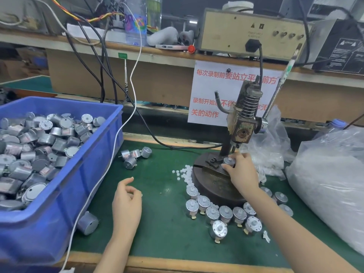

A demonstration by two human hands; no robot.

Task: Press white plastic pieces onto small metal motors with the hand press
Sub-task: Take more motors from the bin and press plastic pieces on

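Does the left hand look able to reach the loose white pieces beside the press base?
Likely yes: only bare green mat lies between the left hand and the white pieces.

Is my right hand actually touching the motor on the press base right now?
Touching. The head view shows the right hand with thumb and fingers curled round the motor sitting on the press base, with no gap visible.

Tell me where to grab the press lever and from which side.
Grip the lever at its taped top end, farthest from the pivot on the hand press, probably for most leverage. Come from the right: the rod slants up and right, and the right hand, now holding the motor, is nearest.
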